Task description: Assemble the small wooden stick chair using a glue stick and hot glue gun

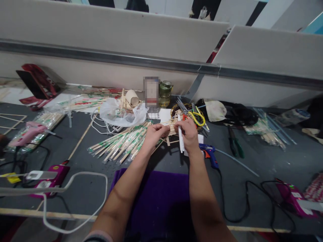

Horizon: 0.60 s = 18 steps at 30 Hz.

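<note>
My left hand (153, 133) pinches thin wooden sticks (169, 127) that run across to my right hand. My right hand (189, 133) is closed round a white pen (180, 136) held upright, its fingers also touching the sticks. Both hands hover over a small frame of glued sticks (168, 140) on the dark table. Just left of my left hand lies a fanned pile of wrapped chopsticks (121, 144). A blue glue gun (209, 153) lies right of my right wrist.
A wicker basket (174, 112) behind my hands holds yellow-handled scissors (198, 117). A crumpled plastic bag (118, 114), green jar (166, 92), green pliers (234, 143), pink glue gun (26, 132), magenta devices (51, 174) and cables lie around. A purple mat (156, 198) sits under my forearms.
</note>
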Tool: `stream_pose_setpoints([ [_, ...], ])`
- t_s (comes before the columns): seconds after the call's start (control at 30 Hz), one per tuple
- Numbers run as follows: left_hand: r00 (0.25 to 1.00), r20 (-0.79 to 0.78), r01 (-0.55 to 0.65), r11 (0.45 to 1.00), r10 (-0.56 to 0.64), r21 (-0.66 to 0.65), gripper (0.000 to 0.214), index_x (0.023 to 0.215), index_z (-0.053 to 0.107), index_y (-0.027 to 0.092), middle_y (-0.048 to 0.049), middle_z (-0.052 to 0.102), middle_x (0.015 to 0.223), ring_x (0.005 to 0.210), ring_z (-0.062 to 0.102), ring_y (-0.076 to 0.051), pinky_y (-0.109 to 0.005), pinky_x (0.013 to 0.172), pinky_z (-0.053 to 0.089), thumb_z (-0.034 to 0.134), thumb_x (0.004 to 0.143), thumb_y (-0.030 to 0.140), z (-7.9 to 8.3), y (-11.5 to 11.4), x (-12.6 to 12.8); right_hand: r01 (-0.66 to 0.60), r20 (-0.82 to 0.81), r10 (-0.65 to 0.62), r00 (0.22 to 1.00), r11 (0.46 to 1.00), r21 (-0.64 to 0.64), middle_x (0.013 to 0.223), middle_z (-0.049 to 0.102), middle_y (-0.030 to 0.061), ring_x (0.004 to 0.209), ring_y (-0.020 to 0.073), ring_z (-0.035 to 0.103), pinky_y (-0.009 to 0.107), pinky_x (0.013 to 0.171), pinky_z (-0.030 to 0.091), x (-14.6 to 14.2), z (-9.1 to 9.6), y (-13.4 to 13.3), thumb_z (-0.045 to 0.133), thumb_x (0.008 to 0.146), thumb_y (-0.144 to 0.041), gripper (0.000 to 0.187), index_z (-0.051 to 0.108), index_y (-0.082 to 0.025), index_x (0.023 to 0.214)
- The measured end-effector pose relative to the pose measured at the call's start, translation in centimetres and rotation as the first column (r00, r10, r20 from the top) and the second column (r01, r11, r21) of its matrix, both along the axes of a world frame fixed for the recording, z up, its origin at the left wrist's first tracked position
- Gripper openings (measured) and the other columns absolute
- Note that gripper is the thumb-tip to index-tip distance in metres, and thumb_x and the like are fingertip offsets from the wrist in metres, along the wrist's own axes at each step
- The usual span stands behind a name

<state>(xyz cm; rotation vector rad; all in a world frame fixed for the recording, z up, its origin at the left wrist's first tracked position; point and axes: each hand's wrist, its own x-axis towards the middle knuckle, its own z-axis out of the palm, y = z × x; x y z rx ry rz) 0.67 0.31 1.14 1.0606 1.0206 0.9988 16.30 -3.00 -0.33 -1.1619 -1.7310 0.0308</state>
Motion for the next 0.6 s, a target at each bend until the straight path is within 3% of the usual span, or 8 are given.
stream_pose_setpoints([
  [0.17,0.998,0.041,-0.037,0.998,0.039,-0.043,0.042,0.054,0.068,0.015,-0.0049,0.066,0.062,0.057,0.053,-0.012,-0.026,0.059,0.044,0.079,0.055,0.056,-0.09,0.05,-0.01,-0.016,0.002,0.016,1.0,1.0,-0.011,0.079,0.065,0.0035,0.078,0.0203,0.051,0.033,0.068,0.043,0.08,0.1,-0.03,0.053,0.087,-0.01,0.019,0.068,-0.022,0.093],
  [0.47,1.0,-0.005,0.014,0.999,-0.013,0.038,0.036,0.046,0.061,0.016,0.001,0.053,0.047,0.049,0.042,-0.009,-0.024,0.051,0.033,0.081,0.054,0.045,-0.13,0.16,0.04,0.012,0.01,-0.012,1.0,1.0,-0.025,0.079,0.064,0.0035,0.078,0.0203,0.052,0.034,0.069,0.045,0.05,-0.02,0.09,0.053,0.089,-0.013,0.017,0.067,-0.022,0.089],
  [0.6,1.0,-0.015,0.014,0.998,-0.013,0.059,0.033,0.048,0.06,0.016,0.0014,0.054,0.047,0.048,0.041,-0.008,-0.023,0.05,0.032,0.079,0.056,0.042,-0.54,0.24,0.14,0.019,0.026,-0.019,0.999,0.999,-0.028,0.079,0.064,0.0035,0.078,0.0203,0.052,0.034,0.069,0.045,0.08,-0.05,0.09,0.054,0.089,-0.013,0.017,0.067,-0.022,0.089],
])
